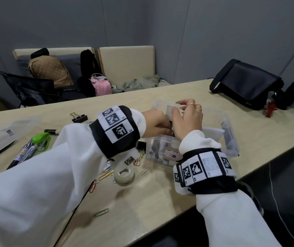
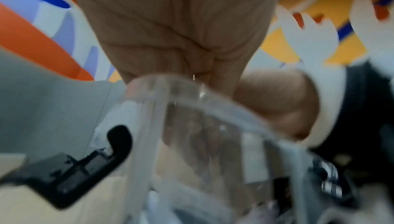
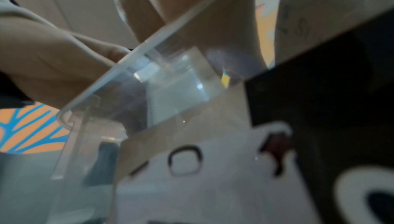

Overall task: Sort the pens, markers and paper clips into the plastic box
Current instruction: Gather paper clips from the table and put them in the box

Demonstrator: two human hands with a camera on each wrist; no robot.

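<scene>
Lower left: clips [image 1: 105,173], tape [image 1: 124,175]. Centre: box [image 1: 231,139]; your left hand [image 1: 153,123] and right hand [image 1: 187,120] both pinch its divider [image 1: 171,111].

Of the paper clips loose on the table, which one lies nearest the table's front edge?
The lone green paper clip, lying flat and apart from the rest, which cluster farther back around the tape roll.

— How many clear plastic boxes [image 1: 231,129] from my feed?
— I count one, plus one frosted flat lid [image 1: 2,138].
— Clips?
— One black binder clip [image 1: 79,117]; the loose coloured wire paper clips [image 1: 105,175] overlap too much for me to count. One green stapler [image 1: 42,139], one tape roll [image 1: 124,175].
</scene>
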